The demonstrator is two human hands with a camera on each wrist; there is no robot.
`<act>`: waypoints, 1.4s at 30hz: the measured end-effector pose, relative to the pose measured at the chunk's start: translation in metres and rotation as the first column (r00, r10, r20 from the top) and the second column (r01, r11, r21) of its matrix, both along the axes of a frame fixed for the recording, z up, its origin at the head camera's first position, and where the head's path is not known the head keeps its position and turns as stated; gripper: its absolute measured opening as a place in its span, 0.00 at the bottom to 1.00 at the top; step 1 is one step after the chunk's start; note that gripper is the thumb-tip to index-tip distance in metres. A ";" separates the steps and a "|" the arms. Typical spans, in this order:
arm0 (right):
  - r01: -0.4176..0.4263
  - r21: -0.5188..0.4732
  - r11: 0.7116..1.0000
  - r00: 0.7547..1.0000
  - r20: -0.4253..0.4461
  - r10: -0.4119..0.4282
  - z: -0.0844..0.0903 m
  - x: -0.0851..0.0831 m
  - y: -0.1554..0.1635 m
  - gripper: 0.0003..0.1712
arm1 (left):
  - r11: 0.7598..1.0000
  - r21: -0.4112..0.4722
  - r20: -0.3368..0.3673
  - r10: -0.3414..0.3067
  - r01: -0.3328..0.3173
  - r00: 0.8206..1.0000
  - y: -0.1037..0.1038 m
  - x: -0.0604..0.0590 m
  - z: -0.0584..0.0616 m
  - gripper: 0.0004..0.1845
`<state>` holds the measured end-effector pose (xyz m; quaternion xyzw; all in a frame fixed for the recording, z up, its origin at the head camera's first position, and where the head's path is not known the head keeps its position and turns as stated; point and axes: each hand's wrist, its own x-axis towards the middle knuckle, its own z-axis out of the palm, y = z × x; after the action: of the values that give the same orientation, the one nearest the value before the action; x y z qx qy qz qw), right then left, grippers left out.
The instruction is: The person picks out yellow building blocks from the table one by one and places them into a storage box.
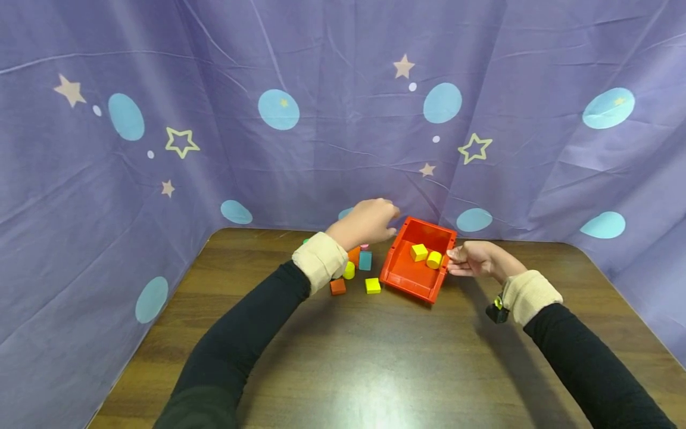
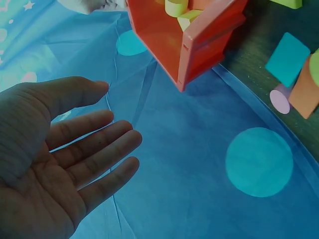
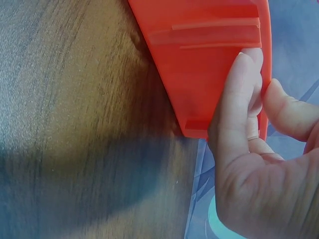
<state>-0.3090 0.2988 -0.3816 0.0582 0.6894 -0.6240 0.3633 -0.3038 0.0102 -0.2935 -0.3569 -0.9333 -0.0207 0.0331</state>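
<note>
A red plastic bin (image 1: 409,285) sits tilted on the table, its open side facing up toward the head camera. Inside it lie a yellow cube-like block (image 1: 418,252) and a yellow cylinder block (image 1: 434,260). My right hand (image 1: 477,260) pinches the bin's right wall, thumb on one side of the rim and fingers (image 3: 234,99) along the outer face. Above the back left of the bin hovers my left hand (image 2: 65,159), palm bare and fingers relaxed, holding nothing. Nearest to it on the table stand a blue block (image 1: 365,261) and an orange block (image 1: 354,256).
Left of the bin lie a yellow square block (image 1: 373,286), an orange-red block (image 1: 338,287) and a yellow-green cylinder (image 1: 349,270). Some blocks are partly hidden by the left wrist. A purple patterned curtain (image 1: 343,119) hangs right behind the wooden table (image 1: 343,357).
</note>
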 end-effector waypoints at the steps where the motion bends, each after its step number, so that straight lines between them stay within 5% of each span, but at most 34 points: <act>1: -0.005 -0.002 1.000 1.000 -0.002 0.005 0.000 0.000 0.000 0.21 | 1.000 0.009 0.008 0.004 -0.004 1.000 -0.003 0.001 -0.001 0.19; 19: -0.012 -0.006 1.000 1.000 0.004 0.012 0.001 -0.003 -0.002 0.18 | 0.997 0.069 0.147 0.016 -0.026 0.989 -0.043 0.019 -0.053 0.22; 29: -0.013 -0.009 1.000 1.000 0.009 0.013 0.000 0.000 0.002 0.17 | 0.999 0.046 0.193 -0.021 0.012 0.981 -0.041 0.030 -0.085 0.21; 36: -0.005 -0.003 1.000 1.000 0.004 0.005 0.002 0.002 0.003 0.15 | 0.997 0.056 0.224 -0.058 0.046 0.973 -0.036 0.031 -0.096 0.09; 42: -0.013 0.008 1.000 1.000 0.003 0.013 0.002 0.001 0.000 0.17 | 0.999 0.036 0.244 -0.046 0.039 0.969 -0.033 0.028 -0.101 0.09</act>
<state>-0.3080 0.2993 -0.3796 0.0558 0.6918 -0.6187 0.3681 -0.2754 -0.0228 -0.3944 -0.3709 -0.9220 -0.0796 -0.0770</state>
